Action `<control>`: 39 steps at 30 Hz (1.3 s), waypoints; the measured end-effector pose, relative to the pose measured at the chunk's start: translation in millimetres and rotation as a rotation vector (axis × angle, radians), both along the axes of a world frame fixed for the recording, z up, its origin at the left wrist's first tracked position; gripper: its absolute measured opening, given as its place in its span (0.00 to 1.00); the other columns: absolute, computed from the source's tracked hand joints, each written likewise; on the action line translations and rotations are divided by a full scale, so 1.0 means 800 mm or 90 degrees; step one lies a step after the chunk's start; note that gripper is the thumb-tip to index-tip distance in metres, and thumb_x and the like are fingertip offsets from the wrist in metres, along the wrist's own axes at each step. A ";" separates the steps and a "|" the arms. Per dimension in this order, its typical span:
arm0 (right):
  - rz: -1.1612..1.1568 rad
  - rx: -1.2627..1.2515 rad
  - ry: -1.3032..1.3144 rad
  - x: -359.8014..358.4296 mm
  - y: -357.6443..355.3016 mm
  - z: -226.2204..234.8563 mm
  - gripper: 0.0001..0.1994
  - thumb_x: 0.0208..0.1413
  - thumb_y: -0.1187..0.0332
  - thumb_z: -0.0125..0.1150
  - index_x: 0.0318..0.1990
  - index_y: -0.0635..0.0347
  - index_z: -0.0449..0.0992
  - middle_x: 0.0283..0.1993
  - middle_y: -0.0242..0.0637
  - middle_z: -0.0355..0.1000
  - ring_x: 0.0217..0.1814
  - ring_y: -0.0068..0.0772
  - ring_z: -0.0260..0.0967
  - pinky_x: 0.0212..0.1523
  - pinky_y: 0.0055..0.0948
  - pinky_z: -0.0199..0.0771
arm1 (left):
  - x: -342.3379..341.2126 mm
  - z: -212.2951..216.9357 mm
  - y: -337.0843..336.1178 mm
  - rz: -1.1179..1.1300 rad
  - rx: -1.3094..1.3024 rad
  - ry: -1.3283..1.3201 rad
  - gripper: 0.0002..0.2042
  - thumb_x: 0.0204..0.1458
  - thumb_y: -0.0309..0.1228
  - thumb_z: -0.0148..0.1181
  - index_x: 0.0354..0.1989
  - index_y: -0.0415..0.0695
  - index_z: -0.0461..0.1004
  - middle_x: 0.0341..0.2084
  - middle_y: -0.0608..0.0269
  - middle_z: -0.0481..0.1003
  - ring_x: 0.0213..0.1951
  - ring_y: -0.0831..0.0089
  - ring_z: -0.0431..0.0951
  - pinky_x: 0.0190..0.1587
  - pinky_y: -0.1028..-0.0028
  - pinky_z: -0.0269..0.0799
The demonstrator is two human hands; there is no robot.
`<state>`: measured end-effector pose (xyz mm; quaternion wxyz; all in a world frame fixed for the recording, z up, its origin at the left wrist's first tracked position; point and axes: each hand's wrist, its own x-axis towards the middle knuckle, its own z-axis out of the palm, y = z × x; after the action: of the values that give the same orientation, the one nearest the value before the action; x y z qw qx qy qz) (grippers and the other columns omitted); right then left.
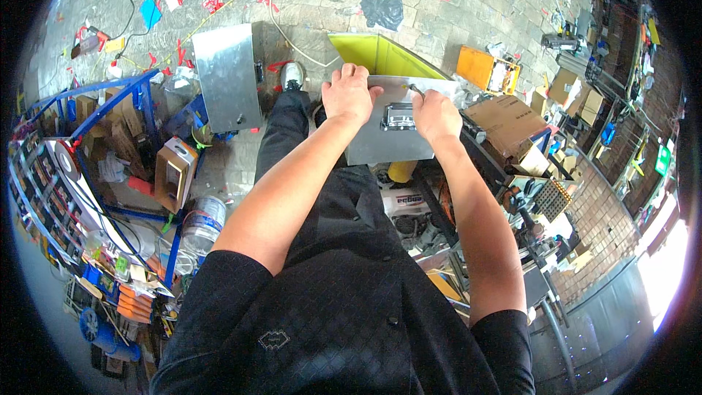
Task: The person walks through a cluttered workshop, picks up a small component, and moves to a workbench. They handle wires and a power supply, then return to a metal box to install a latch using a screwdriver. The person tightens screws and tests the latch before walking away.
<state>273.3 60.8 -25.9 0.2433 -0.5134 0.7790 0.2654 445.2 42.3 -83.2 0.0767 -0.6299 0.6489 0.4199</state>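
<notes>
A grey metal box with a yellow-green inside stands in front of me, a chrome latch on its near face. My left hand grips the box's top edge beside the latch. My right hand holds a thin tool, a screwdriver by its look, with its tip near the top edge just above the latch.
A separate metal panel stands to the left on the paved floor. A blue rack with boxes and a water jug sit at left. Cardboard boxes and an orange case lie at right; machine parts below.
</notes>
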 end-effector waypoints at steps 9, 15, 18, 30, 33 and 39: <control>0.102 0.074 0.031 0.001 -0.012 0.026 0.21 0.66 0.50 0.53 0.38 0.58 0.83 0.39 0.47 0.82 0.44 0.50 0.81 0.45 0.45 0.81 | -0.001 0.002 0.012 -0.022 -0.024 -0.005 0.22 0.54 0.50 0.65 0.49 0.47 0.76 0.52 0.61 0.72 0.59 0.59 0.71 0.57 0.53 0.66; 0.013 0.055 -0.020 -0.008 0.005 0.016 0.22 0.65 0.49 0.53 0.40 0.60 0.82 0.44 0.49 0.81 0.49 0.51 0.80 0.51 0.46 0.80 | -0.001 0.002 0.019 -0.038 -0.093 -0.011 0.20 0.53 0.47 0.66 0.50 0.50 0.76 0.53 0.61 0.73 0.60 0.60 0.69 0.64 0.50 0.58; -0.030 0.104 -0.014 0.000 0.001 0.018 0.24 0.66 0.48 0.50 0.43 0.62 0.82 0.48 0.51 0.80 0.52 0.53 0.78 0.54 0.47 0.78 | -0.010 -0.006 0.028 -0.083 -0.221 0.085 0.18 0.54 0.40 0.65 0.54 0.59 0.76 0.54 0.62 0.73 0.64 0.61 0.66 0.70 0.47 0.47; 0.010 0.021 -0.002 0.032 -0.007 0.067 0.22 0.64 0.50 0.50 0.36 0.58 0.84 0.34 0.49 0.81 0.38 0.52 0.82 0.41 0.47 0.81 | -0.062 -0.023 0.009 -0.125 -0.166 0.281 0.09 0.50 0.29 0.63 0.36 0.62 0.79 0.31 0.73 0.80 0.41 0.66 0.79 0.49 0.60 0.61; -0.004 -0.034 -0.017 0.007 0.012 0.089 0.22 0.63 0.50 0.51 0.33 0.59 0.83 0.31 0.49 0.81 0.36 0.53 0.82 0.39 0.48 0.82 | -0.065 -0.032 -0.007 -0.135 -0.101 0.273 0.13 0.51 0.31 0.65 0.45 0.60 0.76 0.39 0.67 0.82 0.46 0.64 0.80 0.55 0.58 0.60; -0.197 -0.132 -0.156 -0.049 0.129 0.085 0.22 0.64 0.51 0.54 0.28 0.63 0.75 0.31 0.57 0.77 0.36 0.63 0.77 0.38 0.55 0.76 | -0.066 -0.032 -0.005 -0.122 -0.035 0.222 0.19 0.52 0.33 0.65 0.54 0.53 0.72 0.46 0.59 0.81 0.50 0.63 0.79 0.63 0.59 0.57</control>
<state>233.9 164.1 42.3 0.3201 -0.4386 0.8360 0.0790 392.6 38.4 -108.8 -0.0146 -0.4845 0.7206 0.4957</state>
